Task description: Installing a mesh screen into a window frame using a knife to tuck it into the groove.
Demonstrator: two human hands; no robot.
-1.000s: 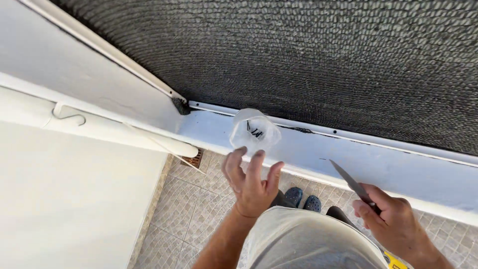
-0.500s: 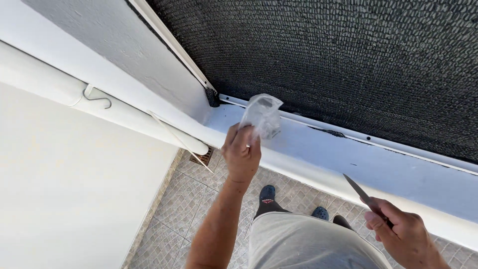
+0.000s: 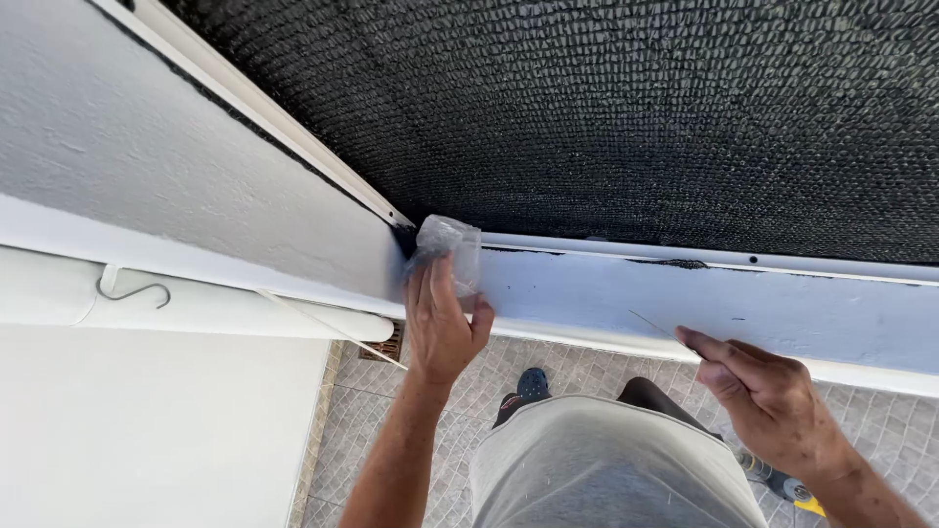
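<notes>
Grasping the clear plastic cup [image 3: 452, 252] at centre frame, your left hand [image 3: 440, 328] pressed it against the white ledge [image 3: 606, 293]; your right hand [image 3: 773, 396] pinched a thin blade [image 3: 653, 325]. Steady pressure suited.

Both forearms are bare to the edge of the view, with no sleeves, watch or rings to be seen. The left hand [image 3: 442, 328] is ungloved, and so is the right hand [image 3: 768, 396], which is dotted with small dark flecks across its back and wrist. The person wears a plain light grey shirt [image 3: 606, 469] that hangs loose over the belly, dark trousers [image 3: 650, 393] showing just above it, and dark blue shoes [image 3: 528, 386] with small holes in the top.
</notes>
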